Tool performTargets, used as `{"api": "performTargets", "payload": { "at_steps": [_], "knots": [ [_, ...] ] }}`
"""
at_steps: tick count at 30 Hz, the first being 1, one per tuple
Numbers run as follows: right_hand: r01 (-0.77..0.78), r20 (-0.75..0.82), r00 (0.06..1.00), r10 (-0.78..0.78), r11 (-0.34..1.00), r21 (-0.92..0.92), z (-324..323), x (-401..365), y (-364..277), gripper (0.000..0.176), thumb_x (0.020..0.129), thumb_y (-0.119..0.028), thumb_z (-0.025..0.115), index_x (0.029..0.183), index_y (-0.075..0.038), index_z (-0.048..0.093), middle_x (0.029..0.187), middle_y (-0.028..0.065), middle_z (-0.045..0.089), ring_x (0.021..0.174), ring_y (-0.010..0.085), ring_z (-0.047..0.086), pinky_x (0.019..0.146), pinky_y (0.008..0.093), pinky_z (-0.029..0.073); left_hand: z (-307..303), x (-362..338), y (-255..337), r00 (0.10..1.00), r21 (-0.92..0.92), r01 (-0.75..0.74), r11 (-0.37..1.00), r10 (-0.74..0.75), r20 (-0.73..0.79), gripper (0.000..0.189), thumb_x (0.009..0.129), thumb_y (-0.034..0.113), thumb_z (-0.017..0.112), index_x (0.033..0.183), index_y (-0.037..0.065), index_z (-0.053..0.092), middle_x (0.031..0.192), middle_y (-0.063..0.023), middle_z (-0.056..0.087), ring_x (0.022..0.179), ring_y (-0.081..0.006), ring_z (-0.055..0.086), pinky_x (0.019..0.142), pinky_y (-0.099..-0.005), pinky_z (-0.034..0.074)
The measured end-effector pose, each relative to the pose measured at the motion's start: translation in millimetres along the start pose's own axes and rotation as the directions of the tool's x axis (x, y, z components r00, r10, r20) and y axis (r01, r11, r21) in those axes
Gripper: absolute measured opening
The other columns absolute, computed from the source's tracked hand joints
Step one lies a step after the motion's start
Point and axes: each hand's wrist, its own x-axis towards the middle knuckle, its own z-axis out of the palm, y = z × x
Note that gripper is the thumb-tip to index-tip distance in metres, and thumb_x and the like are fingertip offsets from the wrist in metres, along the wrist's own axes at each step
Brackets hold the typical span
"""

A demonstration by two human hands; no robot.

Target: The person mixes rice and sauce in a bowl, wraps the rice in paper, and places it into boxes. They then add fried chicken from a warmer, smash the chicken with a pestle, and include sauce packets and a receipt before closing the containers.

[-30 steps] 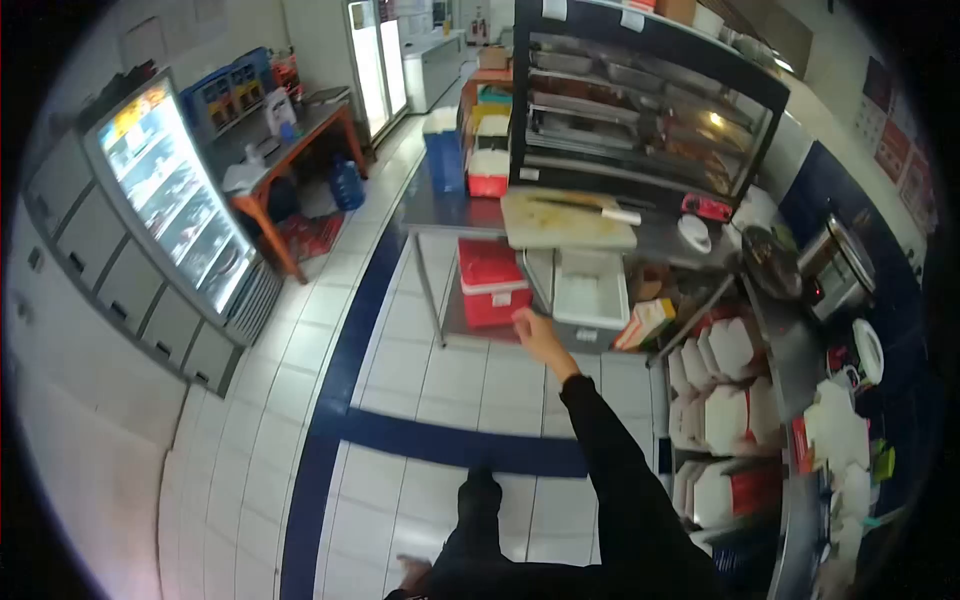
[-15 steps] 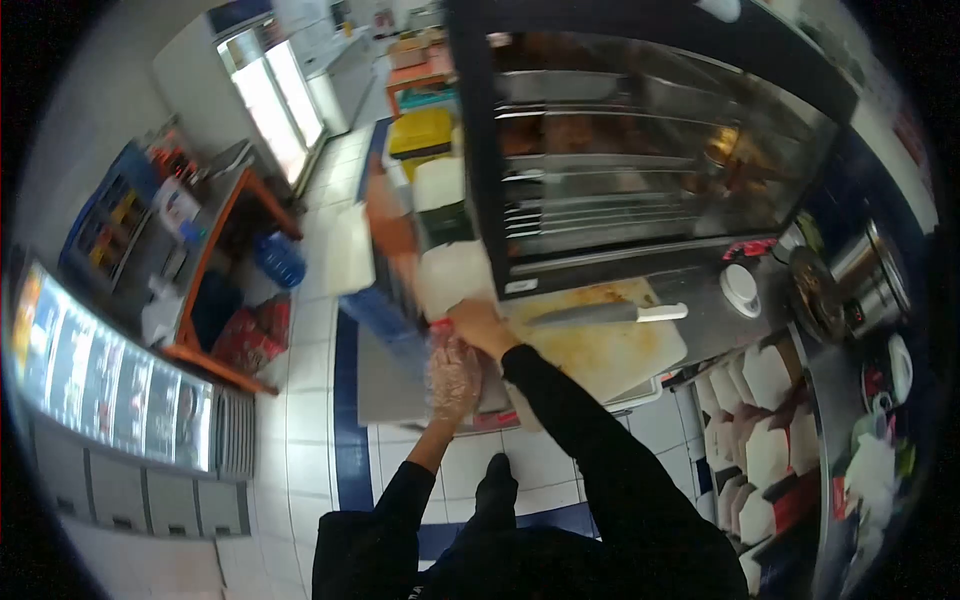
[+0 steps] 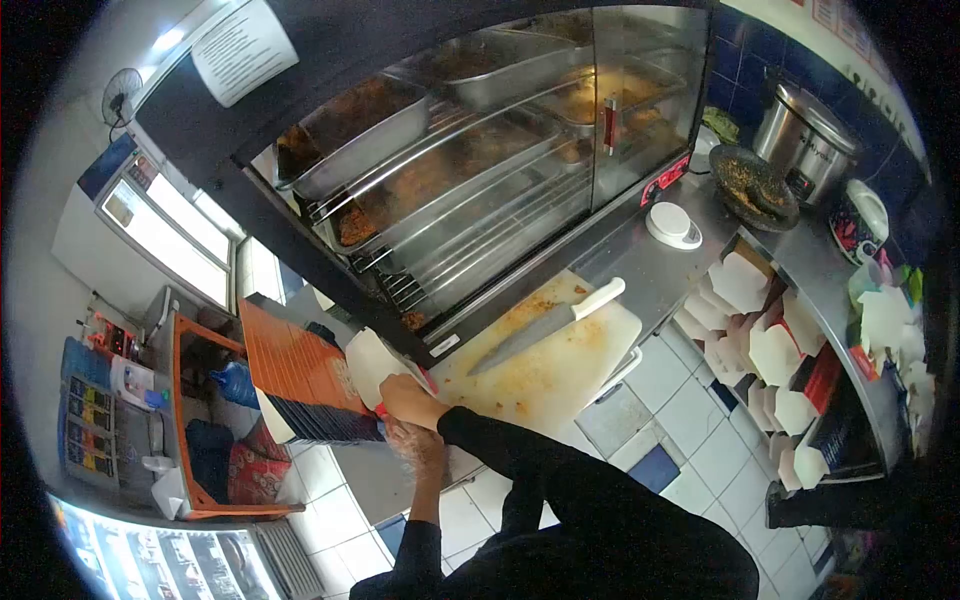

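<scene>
A white takeaway box (image 3: 372,362) with red showing at its edges is at the left end of the counter. My right hand (image 3: 410,400), bare and with fingers curled, grips its near edge. Just below, my left hand (image 3: 416,447) wears a clear plastic glove and is closed at the same box's near side; its fingertips are partly hidden. To the left, touching or nearly touching the box, stands a stack of folded orange and dark cartons (image 3: 300,360). A knife (image 3: 545,328) with a white handle lies on the stained cutting board (image 3: 600,345) to the right.
A glass-fronted warming cabinet (image 3: 480,190) with trays of food rises behind the board. Along the counter are a round white scale-like device (image 3: 674,226), a dark stone mortar (image 3: 745,190) and a steel pot (image 3: 805,140). Several open white boxes (image 3: 770,350) fill a shelf at right.
The view has swung to the right and closer to the cabinet. Both hands stay together at the white box, the right hand now over its near edge. The carton stack shows more clearly.
</scene>
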Motion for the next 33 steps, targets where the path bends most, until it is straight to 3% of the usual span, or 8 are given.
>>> {"api": "performTargets", "payload": {
  "at_steps": [4, 10, 16, 19, 25, 27, 30, 33],
  "knots": [
    [0.007, -0.003, 1.0, -0.007, 0.991, -0.13, -19, 2, -19, 0.02, 0.076, -0.016, 0.055, 0.088, -0.002, 0.061, 0.088, 0.0151, 0.06, 0.084, 0.0281, 0.06, 0.069, 0.039, 0.047, 12, -11, -42, 0.963, 0.557, -0.24, 0.795, 0.124, 0.239, 0.059, 0.086, 0.018, 0.054, 0.133, -0.007, 0.03, 0.133, -0.026, 0.037, 0.119, -0.0388, 0.04, 0.101, -0.0468, 0.032],
    [0.221, -0.331, 0.828, -0.452, 0.806, -0.548, -53, -56, -75, 0.042, 0.071, -0.024, 0.057, 0.108, -0.004, 0.051, 0.106, 0.0083, 0.052, 0.1, 0.0232, 0.052, 0.085, 0.0405, 0.045, -21, -23, -35, 0.986, 0.373, -0.129, 0.919, 0.079, 0.145, 0.05, 0.085, 0.018, 0.055, 0.126, -0.004, 0.037, 0.126, -0.0237, 0.043, 0.115, -0.0385, 0.043, 0.099, -0.0466, 0.034],
    [0.378, -0.56, 0.817, -0.137, 0.86, 0.341, -217, -299, -27, 0.031, 0.059, -0.01, 0.058, 0.09, -0.007, 0.059, 0.089, 0.009, 0.058, 0.087, 0.0284, 0.057, 0.077, 0.0415, 0.046, -56, -55, 48, 0.979, 0.026, -0.204, 0.979, 0.204, 0.001, 0.041, 0.085, 0.018, 0.056, 0.12, 0.0, 0.045, 0.12, -0.0215, 0.049, 0.111, -0.0383, 0.047, 0.096, -0.0464, 0.036],
    [-0.253, -0.515, 0.726, 0.456, 0.873, 0.416, -250, -469, 33, 0.032, 0.053, 0.008, 0.051, 0.08, -0.004, 0.061, 0.079, 0.0118, 0.061, 0.077, 0.0307, 0.058, 0.069, 0.0397, 0.047, -25, -93, 126, 0.901, -0.23, -0.328, 0.916, 0.377, 0.216, 0.037, 0.084, 0.018, 0.057, 0.116, 0.001, 0.049, 0.117, -0.0204, 0.052, 0.11, -0.0381, 0.048, 0.095, -0.0463, 0.037],
    [-0.763, -0.234, -0.379, 0.896, -0.159, 0.626, -153, -679, 67, 0.009, 0.084, -0.001, 0.05, 0.078, 0.002, 0.056, 0.072, 0.0172, 0.057, 0.067, 0.0308, 0.054, 0.061, 0.0362, 0.043, 159, -227, 239, -0.064, -0.76, -0.285, 0.584, 0.779, 0.624, 0.022, 0.082, 0.012, 0.056, 0.102, 0.004, 0.058, 0.1, -0.017, 0.06, 0.096, -0.0357, 0.056, 0.086, -0.0433, 0.043],
    [-0.84, -0.481, -0.348, 0.805, -0.039, 0.542, 16, -741, 45, 0.011, 0.084, -0.003, 0.05, 0.075, 0.002, 0.054, 0.069, 0.0171, 0.055, 0.063, 0.0311, 0.052, 0.056, 0.0387, 0.04, 251, -249, 227, 0.119, -0.67, -0.321, 0.669, 0.73, 0.672, 0.022, 0.082, 0.011, 0.055, 0.102, 0.004, 0.058, 0.101, -0.0152, 0.06, 0.093, -0.0306, 0.058, 0.083, -0.0393, 0.046],
    [-0.796, 0.12, -0.32, 0.94, -0.336, 0.503, 75, -698, 10, 0.008, 0.082, -0.008, 0.053, 0.08, 0.001, 0.052, 0.072, 0.0185, 0.054, 0.068, 0.0384, 0.053, 0.06, 0.0462, 0.04, 421, -249, 164, 0.591, -0.363, -0.343, 0.866, 0.499, 0.633, 0.029, 0.089, 0.012, 0.05, 0.115, 0.003, 0.053, 0.108, -0.0117, 0.06, 0.098, -0.0253, 0.059, 0.083, -0.0346, 0.047],
    [-0.831, 0.045, -0.419, 0.907, -0.402, 0.384, 71, -661, 34, 0.026, 0.08, -0.022, 0.065, 0.078, 0.0, 0.051, 0.07, 0.0166, 0.053, 0.064, 0.0353, 0.053, 0.059, 0.0428, 0.042, 577, -208, 61, 0.608, -0.094, -0.107, 0.99, 0.14, 0.781, 0.043, 0.088, 0.02, 0.053, 0.125, 0.0, 0.043, 0.12, -0.0172, 0.053, 0.112, -0.0305, 0.05, 0.097, -0.0384, 0.037]
  ]
}}
